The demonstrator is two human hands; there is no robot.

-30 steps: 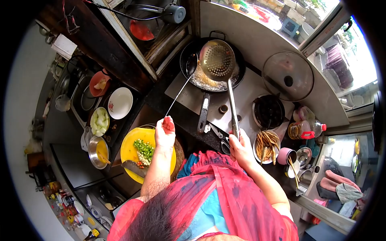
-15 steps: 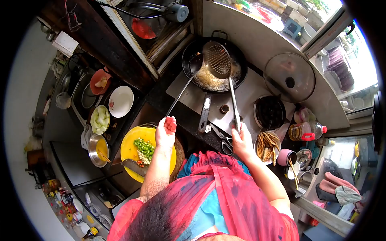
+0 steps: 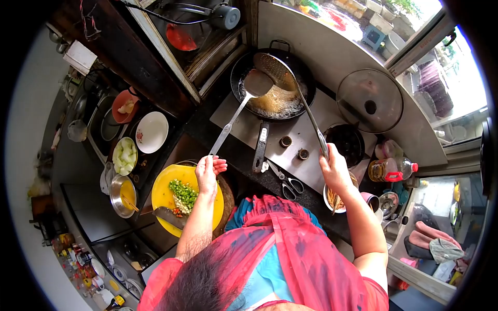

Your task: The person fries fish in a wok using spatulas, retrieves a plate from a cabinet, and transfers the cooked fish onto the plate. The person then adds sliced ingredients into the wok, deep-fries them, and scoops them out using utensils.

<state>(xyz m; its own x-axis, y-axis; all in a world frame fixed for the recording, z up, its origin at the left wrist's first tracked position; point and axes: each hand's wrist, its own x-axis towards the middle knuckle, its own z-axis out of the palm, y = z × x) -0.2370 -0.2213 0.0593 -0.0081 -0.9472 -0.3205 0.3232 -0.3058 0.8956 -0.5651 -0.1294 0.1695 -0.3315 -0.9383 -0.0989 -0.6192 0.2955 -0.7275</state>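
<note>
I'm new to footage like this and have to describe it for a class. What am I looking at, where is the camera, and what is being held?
There is no machine at work here, just two bare human hands. The view comes from one camera worn on the head, looking forward and down; its wide lens bends the edges. The left hand holds a spatula, and the right hand holds a skimmer, a ladle with holes. Both tools reach over a dark pan of foamy liquid. Near the left forearm is a round yellow board with chopped green pieces. Scissors lie on the counter, and a glass lid is farther right.
</note>
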